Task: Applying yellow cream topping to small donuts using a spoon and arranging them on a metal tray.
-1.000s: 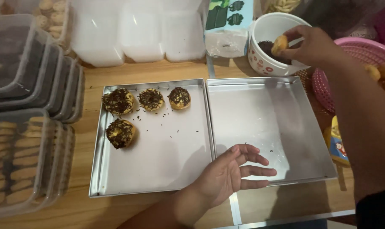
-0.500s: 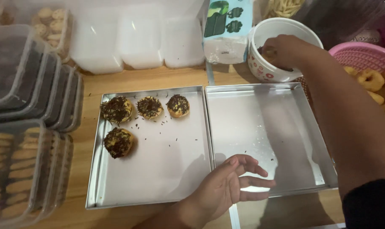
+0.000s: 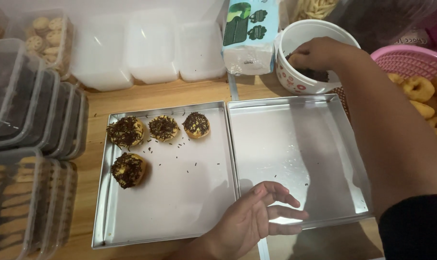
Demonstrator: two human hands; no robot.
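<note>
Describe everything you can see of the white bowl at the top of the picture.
The white bowl is round and deep, apparently ceramic, with small red ring patterns on its outer wall. It stands upright on the wooden table, just behind the right metal tray and beside a tissue pack. Dark chocolate sprinkles lie inside. The right hand reaches into it, fingers down in the sprinkles.

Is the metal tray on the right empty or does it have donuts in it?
Empty of donuts: the right tray shows bare metal with a few stray sprinkles. All four sprinkled donuts sit in the left tray.
</note>
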